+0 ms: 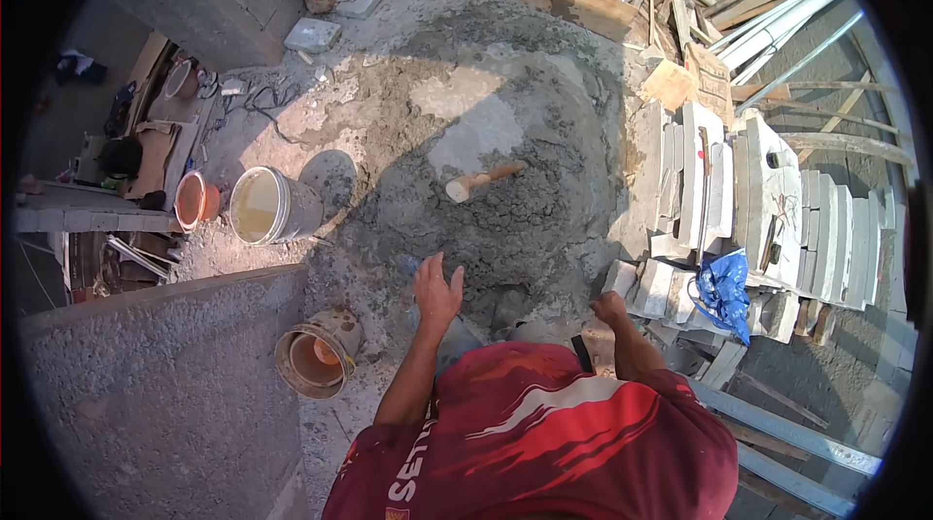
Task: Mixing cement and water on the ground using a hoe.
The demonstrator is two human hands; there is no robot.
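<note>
My left hand (pixel 437 290) is raised over the near edge of the wet mortar heap, its fingers apart and nothing in it. My right hand (pixel 609 307) is at my right side, near the stacked blocks, with its fingers curled; whether it holds anything cannot be told. Ahead of both hands, grey mortar (pixel 539 206) is spread on the concrete floor. A short wooden handle (pixel 485 179) with a pale round end lies on the mortar, touched by neither hand. What its far end joins, if anything, is hidden in the mix.
A white bucket of cloudy liquid (pixel 260 205) and an orange bucket (pixel 197 201) stand at left. Nearer is a dirty bucket (pixel 321 359) beside a rough wall (pixel 168 389). Stacked light blocks (pixel 765 199), a blue plastic bag (pixel 725 294) and metal profiles (pixel 794 432) are at right.
</note>
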